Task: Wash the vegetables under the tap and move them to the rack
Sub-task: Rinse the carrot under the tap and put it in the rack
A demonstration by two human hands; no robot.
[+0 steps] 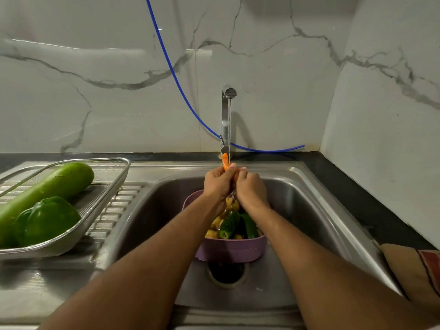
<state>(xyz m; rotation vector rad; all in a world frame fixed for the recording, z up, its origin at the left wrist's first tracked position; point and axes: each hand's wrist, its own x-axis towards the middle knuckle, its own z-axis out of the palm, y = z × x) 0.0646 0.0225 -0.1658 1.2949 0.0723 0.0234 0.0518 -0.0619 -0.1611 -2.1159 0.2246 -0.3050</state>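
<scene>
Both hands hold an orange carrot [224,161] under the running tap [227,110]. My left hand [217,182] grips the carrot near its tip, and my right hand [248,186] grips it just below; most of the carrot is hidden by the fingers. Beneath the hands, a purple basket [231,248] stands in the sink [309,210] with green bitter gourds [227,225] and small yellowish potatoes [232,204] in it. On the drainboard at left, a metal mesh rack [104,186] holds a long green bottle gourd [47,186] and a green capsicum [47,220].
A blue hose [171,67] runs down the marble wall and behind the tap. The open sink drain [227,272] lies in front of the basket. A black counter edges the sink at right, with a patterned cloth [416,265] at the right edge.
</scene>
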